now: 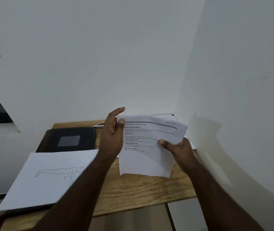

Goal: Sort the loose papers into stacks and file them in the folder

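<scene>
The folder [69, 139] lies at the counter's [141, 189] back left, a stack of papers [46, 177] before it; my hands hold a sheet [148, 147] to their right.

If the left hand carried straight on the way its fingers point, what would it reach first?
Probably the white wall behind the table. The left hand points up and away, its fingers behind the printed sheet's left edge; depth is unclear.

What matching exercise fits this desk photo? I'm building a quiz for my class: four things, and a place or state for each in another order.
Things:
1. printed sheet
2. drawing sheet
3. black folder
4. wooden table

Places or states:
A. lying closed by the wall
B. held up in both hands
C. under everything
D. lying flat, overhanging the table's left edge

Pairs: 1-B, 2-D, 3-A, 4-C
</scene>
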